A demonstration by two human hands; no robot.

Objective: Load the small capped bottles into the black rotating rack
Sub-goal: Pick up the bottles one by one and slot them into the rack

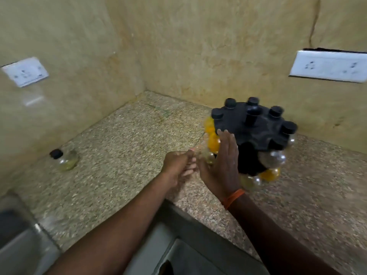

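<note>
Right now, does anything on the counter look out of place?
Yes: one capped bottle stands alone by the left wall, far from the black rack that holds the other bottles. Nothing looks spilled or broken.

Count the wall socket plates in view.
2. One socket plate is on the left wall above the counter; the other socket plate is on the back wall at right, above the black rack.

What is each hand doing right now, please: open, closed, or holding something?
Left hand: closed on a small clear bottle, blurred, beside the black rack.
Right hand: open, flat against the rack's side, holding nothing.
</note>
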